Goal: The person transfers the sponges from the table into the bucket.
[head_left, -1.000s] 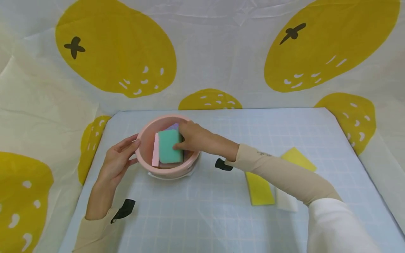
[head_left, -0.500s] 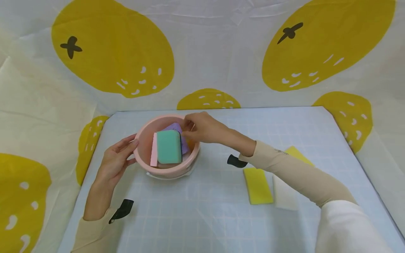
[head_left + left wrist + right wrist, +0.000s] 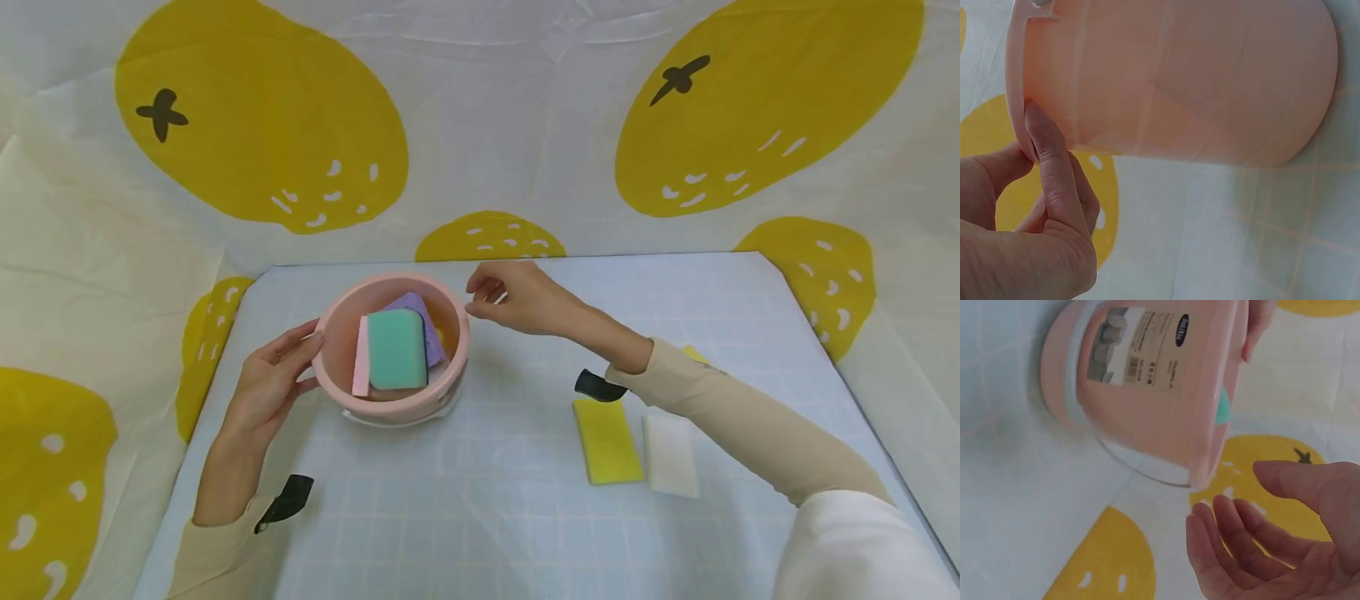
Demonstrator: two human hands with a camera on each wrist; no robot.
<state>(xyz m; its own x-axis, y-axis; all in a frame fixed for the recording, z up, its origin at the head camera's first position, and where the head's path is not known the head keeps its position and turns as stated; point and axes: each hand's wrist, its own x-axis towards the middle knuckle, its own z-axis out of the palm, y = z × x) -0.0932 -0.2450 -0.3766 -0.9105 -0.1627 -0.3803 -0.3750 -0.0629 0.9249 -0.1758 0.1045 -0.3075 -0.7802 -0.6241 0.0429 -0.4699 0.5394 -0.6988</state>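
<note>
A pink bucket [image 3: 330, 379] stands at the left of the table, its pale handle [image 3: 397, 423] hanging down in front. Inside lie a green sponge [image 3: 396, 350], a pink sponge [image 3: 362, 358] and a purple sponge [image 3: 431, 337]; a bit of something orange-yellow shows beside them, mostly hidden. My left hand [image 3: 272, 379] pinches the bucket's left rim between thumb and fingers, as the left wrist view shows closely. Just off the bucket's right side, my right hand [image 3: 521, 296] hovers with loosely bent fingers and holds nothing. A printed label [image 3: 1138, 350] shows on the bucket in the right wrist view.
Right of centre on the table lie a yellow sponge [image 3: 609, 442] and a white sponge [image 3: 671, 456] side by side. Another yellow piece [image 3: 695, 354] is mostly hidden behind the right forearm. A fruit-patterned cloth [image 3: 517, 125] rises behind the table's far edge.
My right hand has let go of the green sponge, drawn out of the bucket and moved right past its rim. The left hand keeps its hold on the rim.
</note>
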